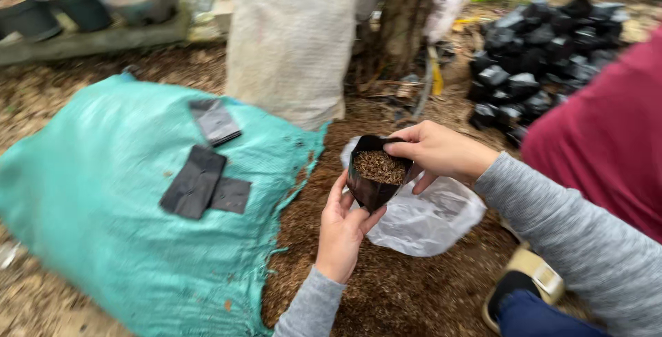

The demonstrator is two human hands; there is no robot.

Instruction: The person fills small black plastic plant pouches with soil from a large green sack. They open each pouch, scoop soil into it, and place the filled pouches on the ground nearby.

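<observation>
Gripping black grow bag (374, 180) (husk-filled): left hand (343, 230) beneath, right hand (438, 149) pinching rim.

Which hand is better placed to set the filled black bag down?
Left, probably. The left hand cups the black bag from below and carries its weight; the right hand only pinches the rim, so it can let go first.

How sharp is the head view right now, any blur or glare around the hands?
Head view: soft, even daylight with no hard shadows; the black bag and both hands are fairly sharp, the pots and white sack behind are smeared by motion blur; only mild sheen on the clear plastic.
</observation>
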